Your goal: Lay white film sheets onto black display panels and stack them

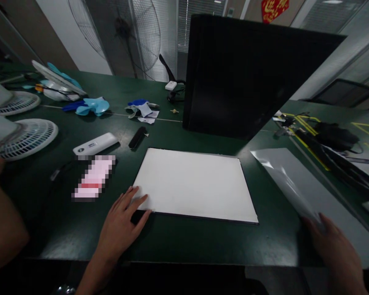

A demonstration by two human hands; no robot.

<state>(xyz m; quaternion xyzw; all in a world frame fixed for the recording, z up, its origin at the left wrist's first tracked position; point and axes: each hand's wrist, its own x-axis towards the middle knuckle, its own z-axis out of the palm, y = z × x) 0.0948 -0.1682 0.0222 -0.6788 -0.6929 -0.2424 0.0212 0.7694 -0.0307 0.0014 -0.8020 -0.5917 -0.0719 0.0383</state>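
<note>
A white rectangular panel [195, 186] lies flat on the dark green table [184, 241], right in front of me. My left hand [123, 223] rests flat at the panel's near left corner, fingers spread and touching its edge. My right hand [336, 246] is at the lower right, its fingers on the near end of a glossy grey sheet [295, 184] that lies on the table to the right of the panel. Whether the fingers pinch the sheet or only press on it is not visible.
A large black screen [249, 76] stands tilted behind the panel. At left are white fan grilles [24, 137], blue fan blades [90, 106], a white remote-like bar [95, 143], a small black object [137, 137] and a blurred pink card [94, 176]. Black cables and tools [332, 137] lie at right. Another person's arm [1, 221] is at far left.
</note>
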